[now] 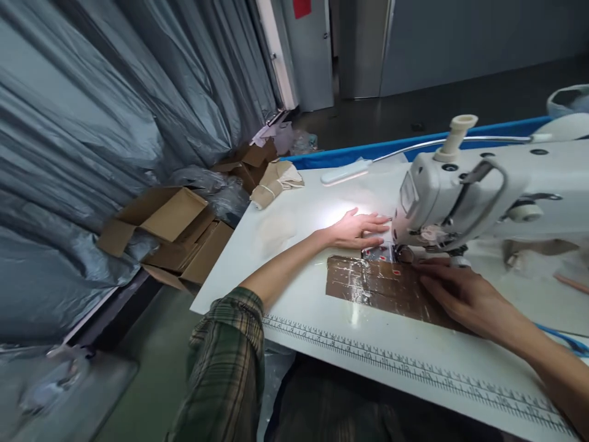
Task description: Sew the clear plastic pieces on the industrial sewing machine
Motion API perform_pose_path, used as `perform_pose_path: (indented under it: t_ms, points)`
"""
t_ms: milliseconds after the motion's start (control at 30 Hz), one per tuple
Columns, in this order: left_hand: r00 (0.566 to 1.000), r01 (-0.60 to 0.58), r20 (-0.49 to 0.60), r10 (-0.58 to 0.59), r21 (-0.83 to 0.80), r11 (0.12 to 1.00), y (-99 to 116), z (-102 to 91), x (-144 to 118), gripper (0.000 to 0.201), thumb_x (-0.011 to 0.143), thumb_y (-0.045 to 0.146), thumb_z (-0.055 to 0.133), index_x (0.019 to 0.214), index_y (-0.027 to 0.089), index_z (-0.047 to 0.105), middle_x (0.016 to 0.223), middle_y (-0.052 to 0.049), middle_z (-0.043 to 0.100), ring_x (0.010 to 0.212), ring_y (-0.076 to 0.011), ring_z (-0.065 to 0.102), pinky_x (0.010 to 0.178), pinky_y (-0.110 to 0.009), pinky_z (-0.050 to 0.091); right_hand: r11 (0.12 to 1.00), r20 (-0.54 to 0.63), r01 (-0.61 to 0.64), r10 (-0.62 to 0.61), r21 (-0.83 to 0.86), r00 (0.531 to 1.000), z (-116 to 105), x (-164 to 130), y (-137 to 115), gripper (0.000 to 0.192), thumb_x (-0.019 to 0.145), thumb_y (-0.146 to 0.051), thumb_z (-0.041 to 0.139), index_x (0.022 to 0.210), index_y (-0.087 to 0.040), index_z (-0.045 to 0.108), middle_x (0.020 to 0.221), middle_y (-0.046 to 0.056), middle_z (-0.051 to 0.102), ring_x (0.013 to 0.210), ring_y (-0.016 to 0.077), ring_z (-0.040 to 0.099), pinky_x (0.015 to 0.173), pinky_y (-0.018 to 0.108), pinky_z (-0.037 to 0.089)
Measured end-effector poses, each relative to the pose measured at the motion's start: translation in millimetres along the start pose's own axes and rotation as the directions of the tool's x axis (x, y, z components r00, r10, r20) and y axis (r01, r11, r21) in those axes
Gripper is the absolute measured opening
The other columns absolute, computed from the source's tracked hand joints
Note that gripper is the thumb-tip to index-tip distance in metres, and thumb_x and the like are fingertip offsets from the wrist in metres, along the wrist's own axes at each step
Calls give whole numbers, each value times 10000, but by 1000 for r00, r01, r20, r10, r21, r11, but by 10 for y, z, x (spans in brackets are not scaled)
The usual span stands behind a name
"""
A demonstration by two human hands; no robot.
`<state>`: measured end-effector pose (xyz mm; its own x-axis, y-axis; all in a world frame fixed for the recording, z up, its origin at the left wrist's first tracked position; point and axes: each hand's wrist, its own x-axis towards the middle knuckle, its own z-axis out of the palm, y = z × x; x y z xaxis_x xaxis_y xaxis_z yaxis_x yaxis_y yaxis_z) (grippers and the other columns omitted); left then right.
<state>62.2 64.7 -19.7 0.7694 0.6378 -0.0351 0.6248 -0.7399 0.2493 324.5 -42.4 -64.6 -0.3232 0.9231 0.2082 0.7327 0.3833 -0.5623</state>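
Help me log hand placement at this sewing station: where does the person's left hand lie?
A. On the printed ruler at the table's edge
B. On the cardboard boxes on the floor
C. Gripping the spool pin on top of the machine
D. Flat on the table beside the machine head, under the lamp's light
D: the left hand lies flat on the white table in the bright patch, just left of the sewing machine head.

The room is dim; a lamp (pixel 343 176) throws a bright, washed-out pool on the white table (pixel 285 258). Glare streaks the brown patch (pixel 368 282). Edges bend, perhaps slightly blurred.
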Motion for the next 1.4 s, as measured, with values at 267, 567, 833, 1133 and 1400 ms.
perform_pose_path:
  t_ms: [267, 567, 833, 1133, 1400]
  points:
    - [952, 163, -258, -164, -22, 986, -58, -129, -596, 338, 959, 381, 475, 1215, 217, 623, 1393, -61, 557, 1294, -221, 501, 1075, -422, 369, 998, 25, 52, -51, -35, 998, 24, -10, 46, 419, 898, -526, 426, 1045, -260, 715, 1081, 106, 680, 947, 328, 674, 922, 538, 531]
    - [674, 559, -375, -636, -305, 771, -529, -273, -1922, 228, 755, 370, 670, 887, 189, 708, 956, -58, 680, 868, -218, 628, 854, -353, 484, 992, -6, 80, -81, -94, 997, 60, -7, -17, 455, 890, -527, 408, 1086, -251, 713, 1132, 106, 655, 986, 309, 665, 882, 505, 551]
    - [512, 472, -531, -675, -483, 738, -613, -200, -2029, 206, 875, 356, 518, 793, 194, 615, 750, -13, 616, 689, -143, 539, 659, -251, 420, 996, -9, 70, -71, -52, 997, 52, 40, 6, 306, 876, -429, 455, 982, -303, 713, 1077, 96, 664, 987, 293, 653, 811, 451, 557]
    - [731, 305, -394, -557, -541, 784, 26, -171, -1601, 240, 931, 367, 499, 864, 190, 646, 748, -4, 647, 613, -126, 526, 558, -228, 383, 999, -39, 43, -45, -33, 998, 60, 36, -28, 299, 860, -396, 480, 972, -269, 725, 1090, 103, 645, 891, 277, 655, 807, 437, 544]
    - [978, -136, -197, 69, -351, 927, 952, 178, -1122, 186, 945, 306, 512, 963, 185, 652, 1231, -100, 645, 1136, -205, 610, 956, -359, 497, 999, -6, 21, -21, 24, 1000, -18, 17, -196, 287, 901, -280, 503, 1054, -179, 724, 1142, 122, 604, 947, 243, 622, 930, 386, 488]
